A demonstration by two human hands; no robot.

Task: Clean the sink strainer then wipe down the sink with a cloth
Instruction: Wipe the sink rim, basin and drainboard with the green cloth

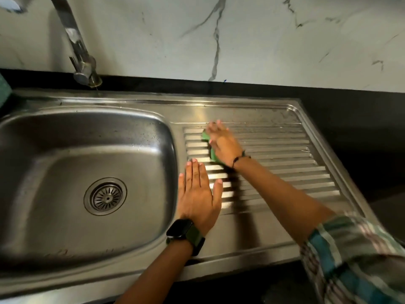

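The head view looks down at a steel sink [65,119]. On the left is the bowl, and the strainer [105,196] sits in the drain hole at the bottom. It looks clean and is in its place. A tap [75,43] hangs over the back edge.

Next comes the left hand [198,194]. It lies flat, palm down, fingers straight and pointing away, on the strip between the bowl and the ribbed drain board [285,163]. Its grip is wide and holds nothing. A dark watch [180,229] is on that wrist. I think this hand only leans there to steady the body.

Then comes the right hand [222,143]. The arm reaches across the drain board from the right, and the hand presses a green cloth [212,153] down on the ribs near the bowl side. The fingers are spread, so it pushes with a flat palm and does not squeeze (most of the cloth hides under the hand).

The cloth looks soft, thin and light. It will bend into the grooves. It is likely damp, so it may slide or bunch up. A flat palm on its middle seems the best hold.
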